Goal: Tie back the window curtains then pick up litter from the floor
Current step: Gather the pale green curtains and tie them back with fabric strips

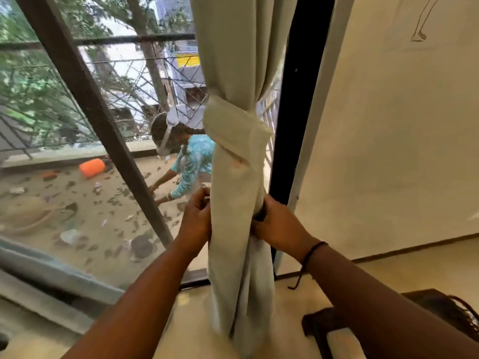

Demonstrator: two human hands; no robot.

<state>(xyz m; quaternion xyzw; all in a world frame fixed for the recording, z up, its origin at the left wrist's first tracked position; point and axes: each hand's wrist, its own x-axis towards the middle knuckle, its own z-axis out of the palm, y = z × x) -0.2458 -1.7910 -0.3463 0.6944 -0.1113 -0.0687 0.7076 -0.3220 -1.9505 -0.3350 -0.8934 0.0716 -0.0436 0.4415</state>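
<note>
Knotted curtain (237, 161), both hands' (198, 218) fingertips hidden behind folds.

No legible text anywhere.

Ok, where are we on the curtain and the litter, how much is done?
Done: the curtain is gathered into one column, with a fabric tie wrapped round it. In hand: left hand and right hand both grip the bundle below that tie. Left: the litter; neither hand holds any, and the indoor floor in view shows none.
</note>
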